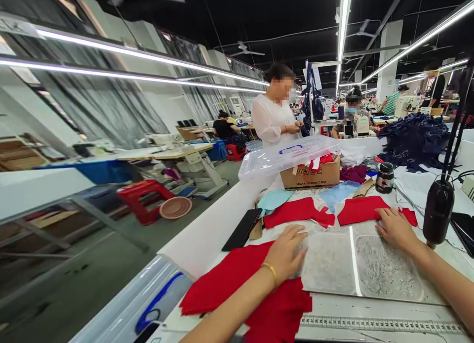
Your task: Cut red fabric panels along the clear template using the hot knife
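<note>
My left hand (284, 255), with a yellow bangle at the wrist, lies with fingers spread at the edge of a large red fabric piece (225, 274). Below that wrist, more red fabric (277, 311) hangs toward the table's front. My right hand (396, 228) reaches over the right end of a clear plastic plate (329, 264), its outstretched fingertips touching a red cut piece (363, 209). Another red cut piece (296, 210) lies to the left of that one. No thing is visibly gripped in either hand.
A black phone (242, 229) lies at the table's left edge. Behind are a cardboard box (313, 176) under a clear lid (285, 155), a dark jar (385, 178) and a navy fabric heap (414, 138). A black lamp (439, 209) stands right; a co-worker (272, 113) stands beyond.
</note>
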Motion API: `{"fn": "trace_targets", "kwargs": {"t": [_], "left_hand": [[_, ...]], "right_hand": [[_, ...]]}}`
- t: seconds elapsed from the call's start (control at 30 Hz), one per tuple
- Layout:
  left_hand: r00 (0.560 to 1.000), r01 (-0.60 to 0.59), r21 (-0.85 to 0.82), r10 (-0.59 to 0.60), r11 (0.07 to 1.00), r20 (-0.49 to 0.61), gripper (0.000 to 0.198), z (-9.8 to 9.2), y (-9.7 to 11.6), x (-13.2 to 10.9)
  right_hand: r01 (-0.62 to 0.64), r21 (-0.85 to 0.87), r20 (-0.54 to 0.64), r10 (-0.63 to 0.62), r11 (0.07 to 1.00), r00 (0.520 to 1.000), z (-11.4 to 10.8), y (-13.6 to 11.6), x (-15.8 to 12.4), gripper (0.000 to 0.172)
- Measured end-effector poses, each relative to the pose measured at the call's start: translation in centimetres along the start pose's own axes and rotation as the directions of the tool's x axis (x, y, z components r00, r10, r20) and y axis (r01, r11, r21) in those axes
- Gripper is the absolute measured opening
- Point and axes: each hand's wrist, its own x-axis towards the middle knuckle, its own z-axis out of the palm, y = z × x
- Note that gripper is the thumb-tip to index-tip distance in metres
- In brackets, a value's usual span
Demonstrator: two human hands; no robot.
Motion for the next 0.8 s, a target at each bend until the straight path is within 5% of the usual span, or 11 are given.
{"fn": "trace_targets", "kwargs": {"t": [0.13,0.27,0.8], "left_hand": [[0.995,-0.041,-0.064,0.047,0.997,0.09,0.035,5.7,2.6,5.6],[0.993,0.003,-0.088,0.007,0.996,0.119,0.035,8.9,3.1,9.0],[0.983,0.083,-0.129,-0.06,0.988,0.173,0.019,9.2,1.0,10.8]], "right_hand": [[0.018,0.004,0.025,-0.018,1.0,1.0,0.0,2.4,0.6,0.038],[0.033,0.043,0.042,-0.035,0.999,0.998,0.2,3.9,0.9,0.036],[-0.001,0.258,0.027,-0.006,0.966,1.0,0.8,4.3,0.7,0.026]]}}
